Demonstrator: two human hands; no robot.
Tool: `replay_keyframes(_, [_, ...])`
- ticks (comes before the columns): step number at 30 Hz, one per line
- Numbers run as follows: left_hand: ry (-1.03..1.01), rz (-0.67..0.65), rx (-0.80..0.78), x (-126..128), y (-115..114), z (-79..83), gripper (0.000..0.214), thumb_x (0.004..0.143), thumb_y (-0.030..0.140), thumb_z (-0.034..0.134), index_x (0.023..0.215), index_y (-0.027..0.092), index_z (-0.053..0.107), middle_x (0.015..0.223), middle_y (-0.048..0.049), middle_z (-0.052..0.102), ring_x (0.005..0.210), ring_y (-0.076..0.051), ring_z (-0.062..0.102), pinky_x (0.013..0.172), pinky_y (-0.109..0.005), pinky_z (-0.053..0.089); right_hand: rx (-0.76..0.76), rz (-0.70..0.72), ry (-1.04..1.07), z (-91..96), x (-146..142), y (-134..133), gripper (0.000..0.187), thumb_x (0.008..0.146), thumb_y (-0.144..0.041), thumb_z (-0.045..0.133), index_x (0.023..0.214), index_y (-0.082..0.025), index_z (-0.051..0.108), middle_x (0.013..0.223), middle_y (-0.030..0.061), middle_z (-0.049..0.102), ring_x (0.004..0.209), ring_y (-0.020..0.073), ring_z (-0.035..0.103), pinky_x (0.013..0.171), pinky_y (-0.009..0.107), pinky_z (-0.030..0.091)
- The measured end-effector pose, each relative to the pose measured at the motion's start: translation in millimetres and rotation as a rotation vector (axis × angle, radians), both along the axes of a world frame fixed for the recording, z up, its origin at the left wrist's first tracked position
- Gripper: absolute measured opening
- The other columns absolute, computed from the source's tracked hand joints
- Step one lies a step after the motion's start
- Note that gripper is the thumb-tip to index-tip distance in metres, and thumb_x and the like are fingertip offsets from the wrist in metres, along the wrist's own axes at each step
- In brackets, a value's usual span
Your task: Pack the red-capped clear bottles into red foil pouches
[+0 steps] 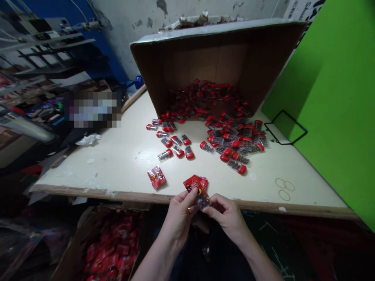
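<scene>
My left hand (179, 216) and my right hand (227, 214) meet just in front of the table's near edge. Both pinch a small clear item with a red cap (202, 200), held against a small stack of red packets (195, 183). A single red packet (156, 177) lies on the table to the left of my hands. Many clear cases with red caps (234, 144) are spread on the table beyond. More of them spill out of a big cardboard box (216, 62) lying on its side.
The pale table (123, 156) has a worn wooden front edge. A bright green panel (336, 101) stands at the right, with a black wire frame (285, 128) beside it. Two rubber bands (284, 188) lie near the right. Below left, a carton (108, 246) holds red packets.
</scene>
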State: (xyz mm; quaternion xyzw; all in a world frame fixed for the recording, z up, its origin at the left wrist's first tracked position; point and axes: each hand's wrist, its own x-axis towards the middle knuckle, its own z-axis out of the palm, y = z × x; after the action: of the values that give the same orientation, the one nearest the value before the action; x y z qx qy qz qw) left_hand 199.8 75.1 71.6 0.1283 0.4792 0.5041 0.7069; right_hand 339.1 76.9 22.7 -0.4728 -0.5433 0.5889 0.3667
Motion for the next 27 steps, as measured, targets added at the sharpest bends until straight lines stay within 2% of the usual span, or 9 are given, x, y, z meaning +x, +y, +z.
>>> replay_keyframes(4, [0.034,0.008,-0.013,5.5,-5.0,0.3,0.026,0.07,0.038,0.07,0.068,0.012,0.066,0.049,0.0024,0.053,0.042,-0.006,0.042,0.055,-0.023,0.044,0.061,-0.011,-0.046,-5.5,1.5,1.2,0.029,0.073,-0.041,0.069,0.064,-0.017,0.057,0.055,-0.0048,0.049,0.052,0.0099,0.042,0.048,0.021,0.032])
replay_keyframes(8, [0.06,-0.001,-0.005,5.9,-8.4,-4.6,0.025,0.07,0.037,0.07,0.073,0.012,0.068,0.055,0.0006,0.057,0.044,-0.006,0.044,0.051,-0.021,0.043,0.104,-0.06,-0.082,-10.8,-0.1,2.5,0.034,0.071,-0.042,0.071,0.057,-0.017,0.052,0.051,-0.0063,0.042,0.05,0.0089,0.037,0.046,0.02,0.027])
replay_keyframes(13, [0.054,-0.003,-0.003,5.7,-8.7,-8.2,0.026,0.07,0.037,0.07,0.075,0.012,0.068,0.06,-0.0016,0.062,0.047,-0.008,0.049,0.053,-0.022,0.045,0.108,-0.068,-0.092,-13.0,-1.8,3.5,0.037,0.07,-0.044,0.071,0.056,-0.017,0.05,0.051,-0.0066,0.04,0.048,0.0084,0.035,0.045,0.02,0.026])
replay_keyframes(19, [0.064,0.022,-0.005,8.1,-7.6,-1.3,0.024,0.07,0.035,0.07,0.076,0.012,0.069,0.061,-0.0027,0.063,0.055,-0.012,0.056,0.056,-0.023,0.046,0.116,-0.053,-0.094,-8.5,3.3,4.0,0.033,0.071,-0.042,0.071,0.06,-0.017,0.053,0.052,-0.0058,0.045,0.05,0.0089,0.038,0.046,0.021,0.029])
replay_keyframes(21, [0.081,0.045,0.011,9.2,-7.7,0.6,0.024,0.07,0.034,0.071,0.08,0.012,0.07,0.064,-0.0036,0.065,0.061,-0.014,0.059,0.059,-0.023,0.047,0.079,-0.074,-0.033,-4.5,5.9,5.1,0.031,0.071,-0.045,0.07,0.066,-0.017,0.057,0.055,-0.0041,0.049,0.051,0.0104,0.043,0.047,0.021,0.033])
replay_keyframes(23, [0.103,0.067,0.033,10.3,-8.3,0.8,0.024,0.069,0.033,0.071,0.081,0.012,0.07,0.068,-0.005,0.067,0.064,-0.016,0.061,0.06,-0.024,0.047,0.011,-0.112,0.095,1.5,5.0,5.9,0.033,0.07,-0.046,0.071,0.083,-0.017,0.061,0.069,0.0006,0.06,0.063,0.0141,0.054,0.053,0.022,0.042])
replay_keyframes(25, [0.113,0.068,0.044,10.7,-9.4,-0.4,0.025,0.068,0.033,0.072,0.082,0.013,0.071,0.066,-0.0046,0.067,0.06,-0.016,0.059,0.057,-0.025,0.046,-0.079,-0.106,0.239,8.7,-0.9,5.1,0.04,0.071,-0.043,0.072,0.1,-0.019,0.06,0.09,0.0051,0.064,0.08,0.0178,0.059,0.063,0.025,0.048])
replay_keyframes(27, [0.109,0.059,0.049,10.0,-10.7,-2.0,0.023,0.068,0.033,0.072,0.082,0.014,0.071,0.058,-0.0016,0.063,0.051,-0.014,0.055,0.053,-0.026,0.044,-0.177,-0.058,0.347,15.0,-10.0,2.6,0.038,0.074,-0.038,0.071,0.104,-0.019,0.059,0.095,0.0051,0.064,0.083,0.0167,0.06,0.065,0.024,0.049])
